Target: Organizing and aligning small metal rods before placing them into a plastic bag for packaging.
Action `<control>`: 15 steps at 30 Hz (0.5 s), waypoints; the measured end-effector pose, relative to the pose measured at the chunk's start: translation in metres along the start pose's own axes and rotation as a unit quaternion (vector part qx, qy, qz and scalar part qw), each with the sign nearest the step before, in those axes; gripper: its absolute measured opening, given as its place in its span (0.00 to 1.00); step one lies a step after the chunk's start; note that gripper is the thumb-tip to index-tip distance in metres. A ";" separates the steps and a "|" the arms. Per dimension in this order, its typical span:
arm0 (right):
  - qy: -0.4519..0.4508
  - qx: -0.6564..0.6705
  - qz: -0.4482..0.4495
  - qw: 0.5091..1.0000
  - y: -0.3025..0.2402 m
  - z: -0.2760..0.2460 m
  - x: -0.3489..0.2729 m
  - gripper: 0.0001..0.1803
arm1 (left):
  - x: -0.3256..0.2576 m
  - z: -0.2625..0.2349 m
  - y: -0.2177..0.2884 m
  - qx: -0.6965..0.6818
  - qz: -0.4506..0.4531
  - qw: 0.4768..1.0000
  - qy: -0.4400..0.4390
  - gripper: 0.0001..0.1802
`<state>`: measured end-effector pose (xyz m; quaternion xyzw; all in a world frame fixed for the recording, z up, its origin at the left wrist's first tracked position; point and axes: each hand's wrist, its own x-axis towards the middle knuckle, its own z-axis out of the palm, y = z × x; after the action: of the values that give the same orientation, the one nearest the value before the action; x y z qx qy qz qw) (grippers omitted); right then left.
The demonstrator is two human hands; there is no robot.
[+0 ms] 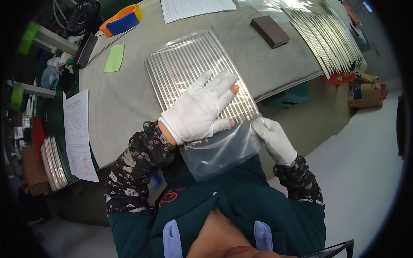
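A row of thin silvery metal rods (189, 56) lies side by side inside a clear plastic bag (221, 148) on the table. My left hand (200, 103), in a white glove with bare tips at the thumb and a finger, rests flat across the rods, its fingers spread. The bag's loose end hangs past the table's near edge toward my lap. At that end's right corner my right hand (274, 138), also gloved in white, pinches the plastic between thumb and fingers.
Beyond the bag, a dark brown block (270, 32) lies on the grey table (116, 99). More loose rods (329, 41) are spread at the far right. Tape rolls (122, 20), a green note (114, 58) and a small fan (83, 17) are at the left; a printed sheet (78, 135) hangs over the edge.
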<state>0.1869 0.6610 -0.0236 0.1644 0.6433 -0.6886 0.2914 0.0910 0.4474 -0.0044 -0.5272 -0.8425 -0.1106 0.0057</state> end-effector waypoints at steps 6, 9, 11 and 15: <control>0.075 0.097 -0.123 0.985 -0.005 0.016 0.015 0.15 | -0.011 -0.014 -0.006 -0.050 -0.021 0.998 0.035 0.32; -0.025 0.012 -0.096 0.995 0.009 -0.016 0.000 0.17 | -0.016 -0.016 -0.005 -0.027 -0.036 0.998 0.035 0.31; 0.025 -0.027 -0.172 0.984 0.007 -0.025 0.005 0.15 | -0.008 -0.013 -0.007 -0.011 -0.040 0.998 0.040 0.31; 0.169 -0.114 -0.259 0.944 -0.025 -0.017 0.011 0.10 | 0.007 -0.018 -0.009 -0.027 -0.043 0.998 0.027 0.30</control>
<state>0.1604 0.6755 -0.0130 0.0718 0.7778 -0.6244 0.0064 0.0777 0.4463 0.0121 -0.4869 -0.8608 -0.1479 0.0090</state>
